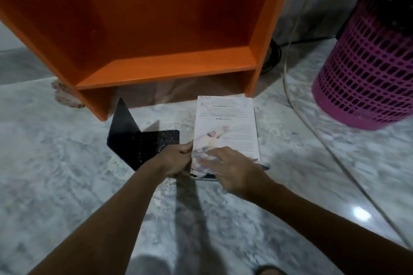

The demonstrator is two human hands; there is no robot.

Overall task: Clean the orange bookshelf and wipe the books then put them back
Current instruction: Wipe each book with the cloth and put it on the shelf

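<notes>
We find the book (232,123) lying flat on the floor just in front of the shelf (167,67), toward its right side. Our left hand (173,159) pinches the book's left edge, fingers curled round it. Our right hand (232,167) rests on the cover, fingers straight and spread, over what seems a pale crumpled cloth (199,163); blur leaves this unsure. A black bookend (134,138) stands before the shelf's left side, and a pink basket (366,73) sits to its right.
</notes>
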